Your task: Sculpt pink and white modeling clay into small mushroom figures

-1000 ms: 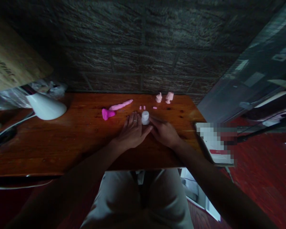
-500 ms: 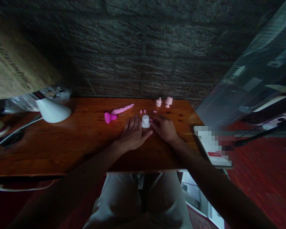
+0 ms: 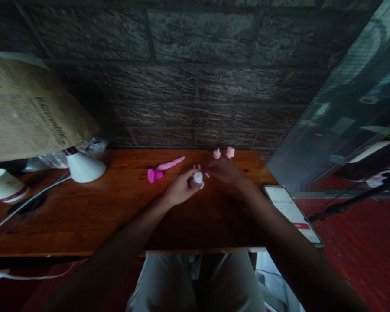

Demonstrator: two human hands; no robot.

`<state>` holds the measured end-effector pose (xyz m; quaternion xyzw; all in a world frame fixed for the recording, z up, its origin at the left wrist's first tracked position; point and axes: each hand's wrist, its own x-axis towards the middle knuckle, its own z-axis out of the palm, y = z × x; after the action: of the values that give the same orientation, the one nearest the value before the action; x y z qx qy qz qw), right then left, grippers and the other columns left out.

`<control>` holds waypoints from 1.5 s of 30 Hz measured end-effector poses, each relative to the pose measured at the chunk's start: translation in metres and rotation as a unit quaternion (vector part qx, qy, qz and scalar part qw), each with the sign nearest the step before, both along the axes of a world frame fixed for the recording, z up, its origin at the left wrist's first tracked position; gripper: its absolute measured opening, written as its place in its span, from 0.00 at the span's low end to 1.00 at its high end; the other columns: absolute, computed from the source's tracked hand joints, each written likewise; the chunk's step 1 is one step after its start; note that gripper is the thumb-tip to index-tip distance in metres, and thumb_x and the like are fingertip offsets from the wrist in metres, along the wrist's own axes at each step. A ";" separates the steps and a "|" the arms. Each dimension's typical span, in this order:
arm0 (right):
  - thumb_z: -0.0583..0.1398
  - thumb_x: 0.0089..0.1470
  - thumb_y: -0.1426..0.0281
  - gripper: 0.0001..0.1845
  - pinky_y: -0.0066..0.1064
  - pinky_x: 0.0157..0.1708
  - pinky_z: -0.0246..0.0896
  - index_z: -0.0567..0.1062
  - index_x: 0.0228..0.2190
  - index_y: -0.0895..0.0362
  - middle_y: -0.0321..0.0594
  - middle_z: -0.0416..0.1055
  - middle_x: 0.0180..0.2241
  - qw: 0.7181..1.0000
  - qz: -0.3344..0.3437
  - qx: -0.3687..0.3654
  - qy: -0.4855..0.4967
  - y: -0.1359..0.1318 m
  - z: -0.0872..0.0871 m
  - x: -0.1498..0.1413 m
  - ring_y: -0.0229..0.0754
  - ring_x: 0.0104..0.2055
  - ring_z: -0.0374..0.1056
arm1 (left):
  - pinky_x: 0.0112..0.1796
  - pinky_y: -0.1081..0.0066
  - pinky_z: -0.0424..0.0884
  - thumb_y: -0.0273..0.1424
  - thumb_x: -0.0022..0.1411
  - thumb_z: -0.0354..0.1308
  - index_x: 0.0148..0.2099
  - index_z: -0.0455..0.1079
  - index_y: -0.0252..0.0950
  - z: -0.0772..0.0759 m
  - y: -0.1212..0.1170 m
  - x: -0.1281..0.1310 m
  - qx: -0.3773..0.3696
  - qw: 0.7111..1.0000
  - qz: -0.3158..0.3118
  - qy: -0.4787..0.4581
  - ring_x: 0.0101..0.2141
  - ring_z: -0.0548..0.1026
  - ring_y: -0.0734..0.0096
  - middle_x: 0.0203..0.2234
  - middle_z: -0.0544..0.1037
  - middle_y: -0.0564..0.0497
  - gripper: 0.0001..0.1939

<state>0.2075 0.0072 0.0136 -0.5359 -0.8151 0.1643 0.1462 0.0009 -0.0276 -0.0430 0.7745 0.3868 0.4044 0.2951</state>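
My left hand has its fingers and thumb wrapped round a small white piece shaped like a top hat, which looks like modelling clay. Just right of it lies a tiny pink bit. My right hand is beside it, fingertips pinched together at the tabletop; what they hold, if anything, is hidden. Beyond the white piece sit two small pink bits. Behind my right hand stand a light pink swirled shape and a light pink cup-like shape, both partly covered.
Left on the wooden table lie a bright pink lump and a twisted pink roll. A lamp with a white base and a paper cup stand farther left. A phone lies at the right edge.
My left hand has gone from lying flat beside the white piece to gripping it. My right hand has moved away from it, slightly farther back. The view has tilted up.
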 end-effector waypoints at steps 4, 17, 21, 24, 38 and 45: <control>0.65 0.55 0.67 0.09 0.26 0.35 0.63 0.81 0.35 0.58 0.40 0.80 0.33 0.993 0.056 -0.096 0.028 0.007 -0.003 0.005 0.39 0.35 0.74 | 0.50 0.61 0.72 0.28 0.57 0.62 0.55 0.68 0.36 -0.005 0.003 -0.005 -0.011 1.000 -0.026 0.015 0.47 0.77 0.60 0.48 0.79 0.43 0.22; 0.59 0.56 0.78 0.11 0.31 0.40 0.66 0.81 0.34 0.55 0.40 0.81 0.36 0.989 -0.012 0.112 0.098 0.011 -0.029 0.000 0.42 0.37 0.75 | 0.36 0.68 0.75 0.39 0.65 0.56 0.48 0.70 0.38 0.036 0.014 -0.019 0.009 0.972 0.081 -0.221 0.33 0.77 0.71 0.39 0.80 0.46 0.13; 0.60 0.52 0.80 0.11 0.30 0.39 0.66 0.79 0.36 0.56 0.41 0.80 0.36 0.985 -0.020 0.130 0.113 0.020 -0.036 -0.009 0.41 0.37 0.75 | 0.29 0.73 0.71 0.42 0.69 0.52 0.45 0.71 0.35 0.038 0.026 0.002 0.002 0.964 0.120 -0.238 0.27 0.75 0.75 0.34 0.79 0.47 0.15; 0.61 0.52 0.79 0.09 0.31 0.39 0.65 0.79 0.34 0.58 0.42 0.79 0.35 0.985 -0.017 0.141 0.101 0.025 -0.040 -0.012 0.42 0.37 0.74 | 0.29 0.74 0.71 0.42 0.70 0.50 0.47 0.70 0.35 0.034 0.032 0.015 0.022 0.962 0.123 -0.244 0.27 0.74 0.76 0.33 0.79 0.48 0.16; 0.59 0.57 0.75 0.11 0.36 0.46 0.65 0.81 0.36 0.54 0.41 0.81 0.37 0.981 0.011 0.186 0.053 0.031 -0.049 -0.009 0.45 0.41 0.73 | 0.30 0.73 0.71 0.40 0.72 0.47 0.47 0.69 0.36 0.018 0.034 0.007 0.050 0.960 0.137 -0.241 0.27 0.73 0.76 0.31 0.78 0.49 0.14; 0.60 0.56 0.75 0.10 0.33 0.41 0.67 0.82 0.36 0.54 0.40 0.81 0.35 0.984 -0.018 0.163 0.065 0.031 -0.049 -0.007 0.44 0.39 0.74 | 0.32 0.72 0.71 0.39 0.72 0.47 0.48 0.69 0.36 0.019 0.030 0.009 0.066 0.962 0.119 -0.237 0.28 0.74 0.75 0.30 0.78 0.50 0.14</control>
<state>0.2008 0.0378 -0.0349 -0.5075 -0.8100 0.0613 0.2872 0.0096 0.0027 -0.0238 0.6226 0.3679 0.6333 0.2757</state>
